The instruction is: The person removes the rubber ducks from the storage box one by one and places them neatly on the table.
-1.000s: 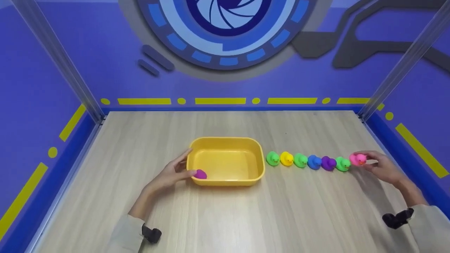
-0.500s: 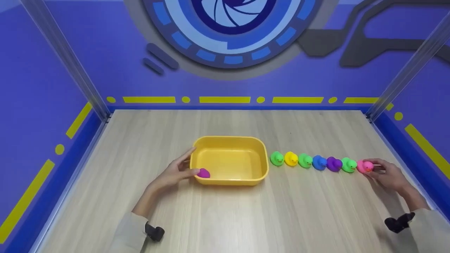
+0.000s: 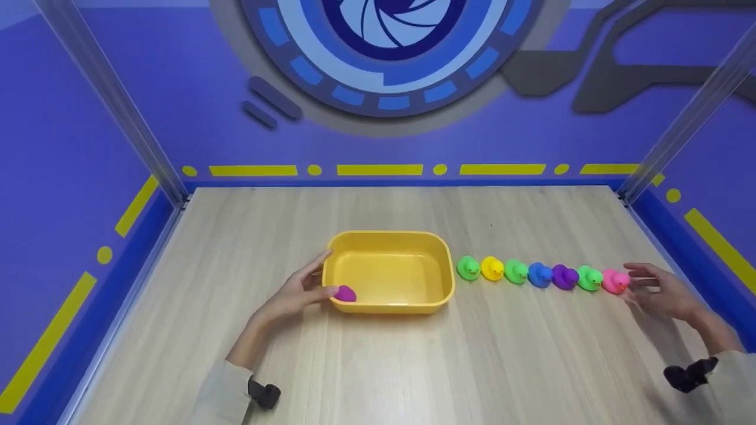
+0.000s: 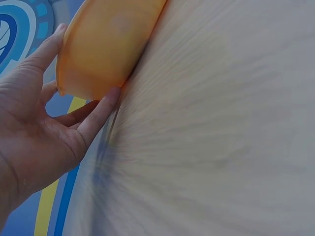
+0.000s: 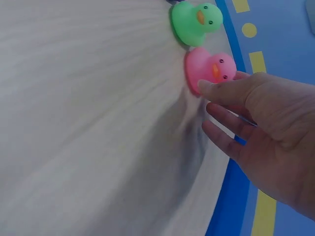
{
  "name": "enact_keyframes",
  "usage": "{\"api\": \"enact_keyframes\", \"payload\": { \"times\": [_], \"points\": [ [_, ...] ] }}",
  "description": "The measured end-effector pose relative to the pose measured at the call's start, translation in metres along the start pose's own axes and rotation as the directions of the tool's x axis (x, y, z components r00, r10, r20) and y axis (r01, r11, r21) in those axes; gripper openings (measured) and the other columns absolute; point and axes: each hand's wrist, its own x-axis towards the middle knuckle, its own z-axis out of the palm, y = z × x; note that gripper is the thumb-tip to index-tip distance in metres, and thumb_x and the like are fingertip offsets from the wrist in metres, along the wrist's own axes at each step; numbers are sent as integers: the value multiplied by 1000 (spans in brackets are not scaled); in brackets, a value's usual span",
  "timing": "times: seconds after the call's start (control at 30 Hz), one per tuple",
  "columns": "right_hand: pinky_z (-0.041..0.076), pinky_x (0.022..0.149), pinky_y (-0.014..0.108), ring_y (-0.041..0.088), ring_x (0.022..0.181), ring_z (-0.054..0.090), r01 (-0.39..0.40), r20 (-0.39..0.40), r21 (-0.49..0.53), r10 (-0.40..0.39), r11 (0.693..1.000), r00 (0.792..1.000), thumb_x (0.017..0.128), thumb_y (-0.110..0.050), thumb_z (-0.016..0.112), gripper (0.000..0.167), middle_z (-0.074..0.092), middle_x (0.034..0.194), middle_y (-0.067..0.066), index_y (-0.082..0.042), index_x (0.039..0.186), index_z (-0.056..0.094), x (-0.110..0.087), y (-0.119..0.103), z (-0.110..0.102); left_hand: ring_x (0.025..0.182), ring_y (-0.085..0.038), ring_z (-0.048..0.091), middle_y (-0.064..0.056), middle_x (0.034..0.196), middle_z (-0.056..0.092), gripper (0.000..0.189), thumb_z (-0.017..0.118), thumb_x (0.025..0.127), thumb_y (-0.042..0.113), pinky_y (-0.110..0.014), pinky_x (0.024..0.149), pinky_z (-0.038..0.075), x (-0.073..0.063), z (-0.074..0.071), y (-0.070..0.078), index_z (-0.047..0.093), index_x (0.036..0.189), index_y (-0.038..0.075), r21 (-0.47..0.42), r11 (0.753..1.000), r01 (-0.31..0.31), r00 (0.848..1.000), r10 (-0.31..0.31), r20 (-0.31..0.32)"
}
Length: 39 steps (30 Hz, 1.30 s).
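Note:
A yellow plastic tub stands on the table. My left hand grips its left side, thumb at the rim and fingers against the outer wall. Inside, by the thumb, lies a rounded magenta thing, partly hidden by the wall; its kind is unclear. Rightward from the tub runs a row of toy ducks: green, yellow, green, blue, purple, green and pink. My right hand is beside the pink duck, fingers loosely spread, thumb overlapping it in the right wrist view.
The light wooden table is bounded by a blue back wall and blue side panels. Metal posts rise at the back corners. Each wrist wears a small black camera.
The pink duck has come down onto the table at the row's right end, and my right hand has let go and drawn slightly right. My left hand stays on the tub.

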Motion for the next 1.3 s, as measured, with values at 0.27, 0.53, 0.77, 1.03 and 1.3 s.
{"api": "enact_keyframes", "payload": {
  "times": [0.27, 0.53, 0.77, 1.03, 1.3],
  "points": [
    [62, 75, 27, 34, 113, 65, 30, -47, -88, -35, 996, 998, 91, 6, 64, 56, 55, 134, 35, 12, 143, 44, -3, -11, -18, 146, -36, 44, -16, 160, 39, 86, 74, 95, 26, -33, 104, 56, 0, 2, 1, 23, 164, 28, -20, 1000, -3, 1000, 3, -9],
    [47, 71, 2, -32, 97, 37, 187, -147, -96, -199, 978, 969, 89, 6, 70, 48, 33, 112, -52, 9, 134, 56, 4, -42, -24, 145, -35, 45, -16, 161, 39, 85, 74, 95, 25, -34, 103, 57, 2, 2, 1, 24, 164, 29, -32, 999, -7, 1000, 7, 3],
    [46, 78, -1, -25, 99, 51, 303, -105, -18, -303, 953, 947, 98, -2, 65, 34, 50, 113, -43, 7, 130, 61, 23, -92, -25, 143, -35, 47, -16, 157, 42, 85, 75, 95, 26, -34, 103, 56, 3, 2, 3, 25, 163, 28, -43, 999, -14, 1000, 14, -2],
    [50, 83, 4, -13, 102, 59, 388, 4, -23, -388, 921, 922, 100, -7, 63, 29, 71, 118, 0, -2, 129, 66, 49, -153, -7, 141, -35, 48, -16, 159, 41, 87, 74, 95, 28, -35, 102, 57, 3, 1, -1, 22, 164, 28, -17, 1000, -3, 1000, 3, 9],
    [51, 89, 8, 17, 106, 68, 395, 131, 10, -393, 919, 910, 103, -12, 60, 28, 73, 121, 11, -6, 130, 67, 80, -210, 22, 142, -37, 48, -18, 159, 40, 86, 74, 95, 24, -35, 104, 56, 0, 1, -4, 22, 164, 26, -47, 999, -20, 1000, 21, 6]
  ]
}}
